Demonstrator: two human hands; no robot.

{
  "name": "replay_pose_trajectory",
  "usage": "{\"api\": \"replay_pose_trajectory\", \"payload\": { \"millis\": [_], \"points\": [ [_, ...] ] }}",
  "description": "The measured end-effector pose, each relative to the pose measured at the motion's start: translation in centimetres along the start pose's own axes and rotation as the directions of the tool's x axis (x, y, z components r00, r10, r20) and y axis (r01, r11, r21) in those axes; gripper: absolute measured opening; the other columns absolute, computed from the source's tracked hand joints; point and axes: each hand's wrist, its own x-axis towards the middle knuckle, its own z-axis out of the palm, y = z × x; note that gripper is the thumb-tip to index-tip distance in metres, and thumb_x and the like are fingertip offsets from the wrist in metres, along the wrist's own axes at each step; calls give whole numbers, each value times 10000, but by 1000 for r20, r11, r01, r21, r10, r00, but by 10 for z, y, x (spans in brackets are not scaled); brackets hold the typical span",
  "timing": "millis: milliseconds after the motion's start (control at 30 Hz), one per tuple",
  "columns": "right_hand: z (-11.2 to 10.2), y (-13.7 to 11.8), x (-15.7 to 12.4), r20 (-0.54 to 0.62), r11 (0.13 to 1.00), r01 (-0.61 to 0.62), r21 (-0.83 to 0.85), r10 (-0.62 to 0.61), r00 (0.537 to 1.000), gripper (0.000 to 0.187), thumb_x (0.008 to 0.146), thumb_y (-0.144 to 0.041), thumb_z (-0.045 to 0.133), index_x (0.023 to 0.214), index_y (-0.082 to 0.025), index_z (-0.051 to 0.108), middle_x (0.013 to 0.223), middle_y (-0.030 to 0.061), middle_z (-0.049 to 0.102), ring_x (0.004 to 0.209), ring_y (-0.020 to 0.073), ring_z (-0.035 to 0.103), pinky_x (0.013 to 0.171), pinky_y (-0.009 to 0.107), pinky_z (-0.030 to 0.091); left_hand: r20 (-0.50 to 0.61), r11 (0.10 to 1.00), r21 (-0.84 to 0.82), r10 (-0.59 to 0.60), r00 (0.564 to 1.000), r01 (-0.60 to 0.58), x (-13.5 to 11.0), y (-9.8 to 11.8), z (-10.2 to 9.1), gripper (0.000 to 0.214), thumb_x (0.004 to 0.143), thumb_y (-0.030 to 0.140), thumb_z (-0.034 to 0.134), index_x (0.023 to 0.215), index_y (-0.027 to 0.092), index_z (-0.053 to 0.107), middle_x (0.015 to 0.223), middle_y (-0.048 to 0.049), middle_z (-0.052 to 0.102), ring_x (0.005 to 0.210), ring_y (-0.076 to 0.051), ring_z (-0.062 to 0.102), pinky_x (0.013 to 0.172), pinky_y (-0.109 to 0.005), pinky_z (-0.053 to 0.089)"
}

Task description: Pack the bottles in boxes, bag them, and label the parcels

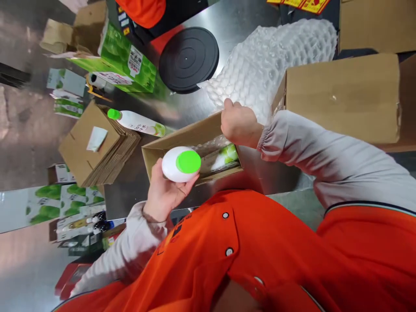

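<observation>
**A:** Orange vest fills the near side. Just beyond it the left hand cradles a white bottle with a green cap, fingers curled under the body and thumb along its side.

**B:** Where is that bottle against the counter?

**A:** Off it. It is held above the near edge of the steel counter, touching the front lip of the open cardboard box, with the cap turned towards the camera.

**B:** And the right hand?

**A:** It is at the box's far wall, fingers bent over into the bubble wrap. I cannot tell whether it grips wrap, card or nothing.

**B:** What could go wrong?

**A:** The hold looks like a palm cradle with nothing over the top. I judge a smooth bottle could roll out and drop past the counter edge. 1 wrapped bottle lies inside the box, so a careless knock might mark both. The box also sits close to the near edge, and a tug on its wall could slide it off.
</observation>
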Motion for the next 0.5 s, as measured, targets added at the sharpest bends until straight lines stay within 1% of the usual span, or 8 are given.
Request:
{"api": "replay_pose_trajectory", "payload": {
  "millis": [67,167,233,267,333,400,433,500],
  "points": [
    [2,-1,-2,-13,1000,18,-17,-18,1000,416,1015,-128,443,1354,-24,661,1453,250,549,1198,297,623,864,313,587,-39,1000,-5,-31,999,31,12,-4,5,461,1097,477,398,1459,275,599,987,-75,809,789,-294,799,606,-414,693],
    [3,-2,-3,-18,1000,18,-5,-18,1000,435,1010,-119,431,1374,-25,651,1451,271,554,1182,306,627,840,309,585,-83,1000,4,29,996,-29,30,-7,16,425,1101,496,431,1406,272,623,1047,-75,795,856,-282,795,729,-459,706],
    [2,-3,-2,0,1000,22,8,-22,1000,421,1014,-135,449,1365,-20,650,1456,276,544,1188,311,621,844,305,582,-136,999,12,44,990,-43,44,-12,24,412,1097,517,466,1375,257,624,1024,-68,775,875,-270,786,816,-496,698],
    [2,-4,-1,14,1000,22,11,-22,1000,413,1010,-140,465,1357,-14,650,1456,278,539,1188,312,617,846,303,580,-163,999,21,34,986,-31,51,-16,29,398,1093,506,492,1368,248,618,1002,-65,763,883,-260,780,848,-489,693],
    [0,-3,-1,36,1000,23,12,-24,999,410,997,-132,481,1347,0,649,1447,282,534,1188,314,611,845,305,577,-204,999,43,-19,979,28,65,-23,35,373,1101,447,501,1367,206,601,978,-80,739,901,-241,771,846,-413,691],
    [-2,-2,0,37,999,32,15,-32,999,425,987,-105,460,1351,11,647,1436,287,534,1190,317,609,836,310,574,-199,993,82,-69,978,87,75,-27,37,369,1118,387,449,1338,131,597,971,-122,724,901,-232,768,774,-326,684],
    [-3,-2,0,34,999,32,16,-33,999,438,983,-87,442,1359,14,644,1432,288,535,1197,319,607,835,313,571,-170,987,126,-78,982,100,79,-27,35,352,1119,342,431,1299,93,603,972,-146,722,896,-230,770,748,-299,678],
    [-6,-1,1,43,999,33,15,-34,998,455,975,-66,425,1364,13,647,1426,283,538,1199,318,607,834,314,568,-88,954,291,-53,995,77,86,-20,26,244,1077,218,475,1181,60,628,967,-170,722,871,-227,774,740,-285,672]
  ]
}}
